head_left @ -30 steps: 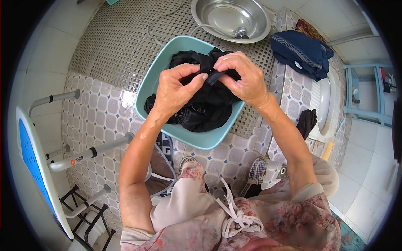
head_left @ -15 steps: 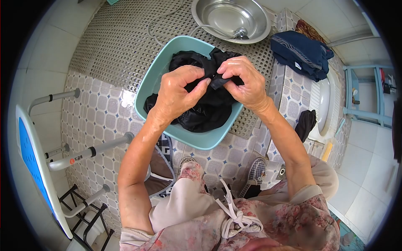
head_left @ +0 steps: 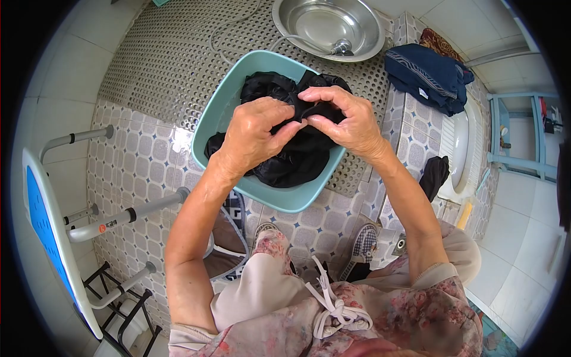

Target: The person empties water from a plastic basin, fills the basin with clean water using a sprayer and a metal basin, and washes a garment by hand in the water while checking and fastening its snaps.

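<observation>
A teal plastic basin (head_left: 279, 203) stands on the floor with a wet black garment (head_left: 294, 163) bunched inside. Above it, my left hand (head_left: 254, 132) is closed on a fold of the garment, thumb against curled fingers. My right hand (head_left: 348, 122) pinches the same dark cloth from the other side. Both thumb tips nearly meet at the middle of the basin. The cloth between my fingers is partly hidden, so its exact part cannot be made out.
A steel bowl (head_left: 324, 24) with a shower head (head_left: 342, 47) lies on a perforated mat (head_left: 160, 65). Folded navy clothing (head_left: 425, 77) rests on the tiled ledge by a squat toilet (head_left: 464, 149). A blue-topped shower seat (head_left: 50, 232) stands left.
My right hand has turned and its fingers have opened out slightly, its thumb moving toward my left thumb. The black flap held up between the hands has dropped out of sight.
</observation>
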The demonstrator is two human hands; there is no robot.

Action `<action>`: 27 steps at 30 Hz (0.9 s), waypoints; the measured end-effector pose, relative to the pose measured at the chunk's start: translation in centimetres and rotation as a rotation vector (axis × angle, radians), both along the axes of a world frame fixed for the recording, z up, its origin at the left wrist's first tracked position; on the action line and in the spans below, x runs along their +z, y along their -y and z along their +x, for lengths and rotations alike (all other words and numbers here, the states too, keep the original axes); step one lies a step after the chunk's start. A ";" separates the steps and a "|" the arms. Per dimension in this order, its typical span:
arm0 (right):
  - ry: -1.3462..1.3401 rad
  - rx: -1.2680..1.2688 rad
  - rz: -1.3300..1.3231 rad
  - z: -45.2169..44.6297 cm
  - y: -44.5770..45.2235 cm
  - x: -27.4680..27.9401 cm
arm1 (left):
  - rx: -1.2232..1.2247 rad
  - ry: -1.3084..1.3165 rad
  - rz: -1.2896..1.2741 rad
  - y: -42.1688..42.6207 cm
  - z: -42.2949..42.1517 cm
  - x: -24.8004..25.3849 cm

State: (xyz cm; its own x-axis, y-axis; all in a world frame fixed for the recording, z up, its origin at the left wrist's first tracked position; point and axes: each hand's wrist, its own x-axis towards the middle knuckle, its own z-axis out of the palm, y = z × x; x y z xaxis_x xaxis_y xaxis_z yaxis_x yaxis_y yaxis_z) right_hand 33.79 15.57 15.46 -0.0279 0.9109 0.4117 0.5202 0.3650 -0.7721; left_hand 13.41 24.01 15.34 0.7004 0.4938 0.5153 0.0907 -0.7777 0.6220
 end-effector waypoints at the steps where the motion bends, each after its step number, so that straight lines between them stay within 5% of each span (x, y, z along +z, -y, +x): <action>1: -0.012 0.001 -0.039 0.0 0.0 0.0 | 0.003 0.008 -0.007 0.0 0.0 -0.1; 12: -0.150 0.169 -0.239 0.3 -0.3 1.9 | -0.089 -0.063 -0.399 0.3 -0.3 -0.5; 15: 0.008 0.236 -0.240 1.9 -0.9 2.6 | -0.104 -0.059 -0.412 0.7 -0.4 -0.7; 17: -0.293 0.237 -0.329 2.8 -0.7 2.8 | -0.103 -0.121 -0.400 0.6 -0.8 -0.2; 21: -0.434 0.112 -0.223 6.0 -0.5 3.3 | -0.211 -0.074 -0.294 0.9 -1.8 -0.7; 24: -0.326 0.112 -0.338 5.8 -0.5 3.2 | -0.189 -0.099 -0.331 1.9 -2.0 -1.5; 27: -0.153 0.176 -0.352 4.5 -0.7 3.3 | 0.077 -0.065 -0.697 2.1 -2.0 -2.4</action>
